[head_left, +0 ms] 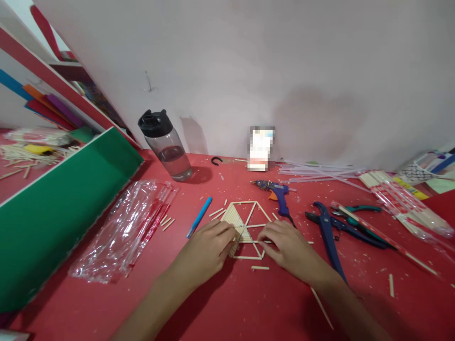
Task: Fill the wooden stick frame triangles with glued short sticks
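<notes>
A hexagonal frame of thin wooden sticks [250, 219] lies on the red table, with spokes meeting at its middle. Rows of sticks fill its left and lower-left parts. My left hand [214, 239] rests over the left side of the frame, its fingers bent and together at the filled part; its fingertips are partly hidden. From the right, my right hand [280, 241] pinches a long thin stick [310, 243] that crosses the lower part of the frame and sticks out past the hand. A short loose stick [260, 268] lies just below the frame.
Behind the frame are a glue gun [280, 192], a blurred phone [260, 149] and a water bottle [167, 147]. A blue pen [199, 217] and clear plastic wrapper [121, 227] lie left. Blue cutters [329, 237], pliers [362, 208] and packed sticks [401, 203] are right.
</notes>
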`<state>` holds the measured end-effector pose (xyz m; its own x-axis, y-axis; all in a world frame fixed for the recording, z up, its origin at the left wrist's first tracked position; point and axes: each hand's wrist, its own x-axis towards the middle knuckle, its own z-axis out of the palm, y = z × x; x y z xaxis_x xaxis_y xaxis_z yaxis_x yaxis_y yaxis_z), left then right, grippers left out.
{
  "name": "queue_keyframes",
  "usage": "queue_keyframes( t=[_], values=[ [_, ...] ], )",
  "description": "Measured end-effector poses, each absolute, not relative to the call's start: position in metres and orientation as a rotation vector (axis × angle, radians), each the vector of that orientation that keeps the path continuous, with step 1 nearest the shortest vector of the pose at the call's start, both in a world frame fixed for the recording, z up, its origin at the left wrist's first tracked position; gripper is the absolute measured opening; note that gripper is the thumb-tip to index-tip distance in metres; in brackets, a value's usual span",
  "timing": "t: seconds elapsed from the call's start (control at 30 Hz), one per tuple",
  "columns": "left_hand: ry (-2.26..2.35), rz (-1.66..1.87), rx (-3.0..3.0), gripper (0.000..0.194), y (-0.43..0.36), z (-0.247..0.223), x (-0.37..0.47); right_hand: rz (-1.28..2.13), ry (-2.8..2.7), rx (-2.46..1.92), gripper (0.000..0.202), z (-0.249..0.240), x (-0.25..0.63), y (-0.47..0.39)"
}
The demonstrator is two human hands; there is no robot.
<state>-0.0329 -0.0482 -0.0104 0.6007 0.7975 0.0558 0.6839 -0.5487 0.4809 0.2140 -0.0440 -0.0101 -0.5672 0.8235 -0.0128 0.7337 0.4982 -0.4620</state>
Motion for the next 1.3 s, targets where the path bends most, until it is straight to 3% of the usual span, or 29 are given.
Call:
queue_keyframes(
  t=[0.43, 0.7, 0.9, 1.1, 1.3],
  values=[
    [1.394, 0.399, 2.613, 0.01, -0.056, -0.023, -0.008, 0.633, -2.515, -1.341, 0.005, -0.013, 0.214, -0.044],
    [1.208, 0.584, 2.461, 0.009, -0.053, -0.03, -0.007, 0.629, -2.499, -1.329, 0.006, -0.016, 0.214, -0.045],
    [1.083, 0.701, 2.333, 0.024, -0.048, -0.036, -0.008, 0.617, -2.476, -1.31, 0.006, -0.015, 0.213, -0.044],
    [1.038, 0.738, 2.239, 0.007, -0.045, -0.036, -0.007, 0.612, -2.469, -1.297, 0.006, -0.016, 0.212, -0.043],
    [1.012, 0.741, 2.23, 0.008, -0.044, -0.035, -0.008, 0.644, -2.462, -1.301, 0.009, -0.015, 0.213, -0.044]
  ],
)
